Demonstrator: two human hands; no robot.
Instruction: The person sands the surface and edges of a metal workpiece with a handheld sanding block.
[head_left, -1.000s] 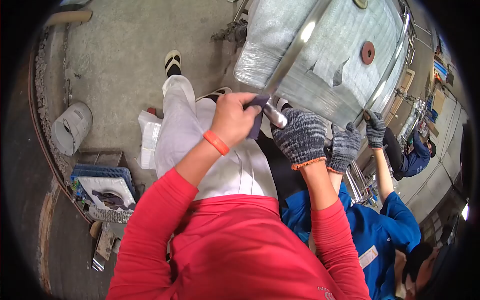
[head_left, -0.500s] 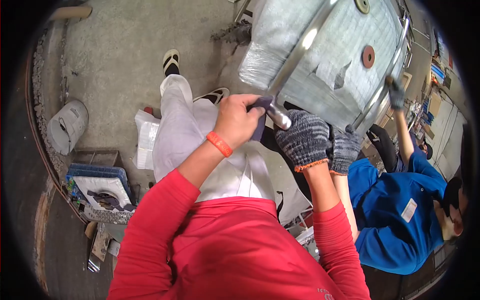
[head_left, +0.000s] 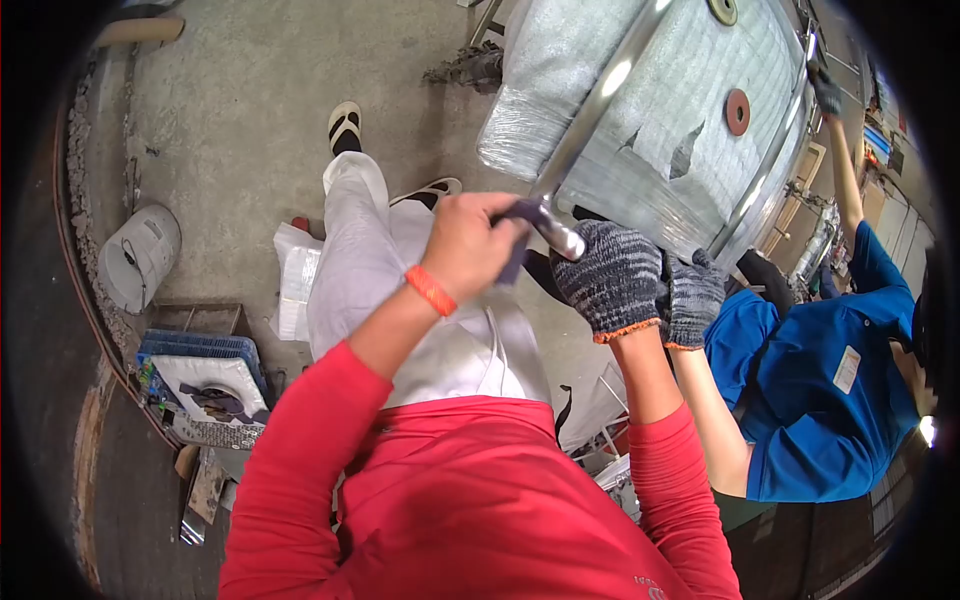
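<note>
My left hand, bare with an orange wristband, pinches a dark purple strip of sanding cloth. The cloth is wrapped over a shiny metal tube near its end. My right hand, in a grey knitted glove with an orange cuff, is closed at that tube end; its fingertips are partly hidden. Beside it, a co-worker's gloved hand is close to my glove.
The tube lies along a large bundle in foam and plastic wrap, with a reddish disc and a greenish disc on top. A co-worker in blue is at the right. A white bucket and a blue crate are at the left.
My left hand and the cloth have shifted slightly along the tube, and the cloth is blurred. The co-worker's far arm has reached farther up and right. My right hand has hardly moved.
</note>
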